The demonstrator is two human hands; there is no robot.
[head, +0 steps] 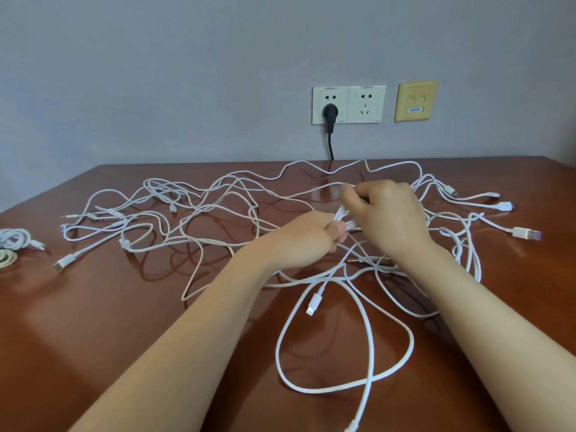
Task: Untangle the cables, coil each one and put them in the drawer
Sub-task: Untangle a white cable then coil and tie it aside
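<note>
The tangle of white cables (126, 243) sprawls across most of the far half of the brown table (109, 322), from near its left edge to near its right edge, with its back strands running close to the far edge under the wall.

Both hands meet near the middle of the tangle. The left hand (307, 241) has its fingers clenched round a small bunch of strands (344, 218). The right hand (386, 213), at 2 o'clock from the left and touching the same bunch, has its fingers curled, with thumb and forefinger pinching 1 strand lifted off the wood.

At 6 o'clock from the hands, a big loose loop (372, 338) of thicker white cable lies between the forearms and runs to the near edge of the view. A white plug (314, 302) dangles just above it.

At 3 o'clock, several connectors fan out toward the right edge; the outermost USB plug (526, 233) lies near it.

At 9 o'clock, well apart from the tangle, 1 coiled cable (14, 238) sits at the table's left edge beside a cream ring (6, 258).

Bare wood shows at 7 to 8 o'clock, in front of the tangle.

On the wall at 12 o'clock, a black plug (330, 112) sits in a white socket (366, 104), with a yellow plate (416, 101) to its right.
</note>
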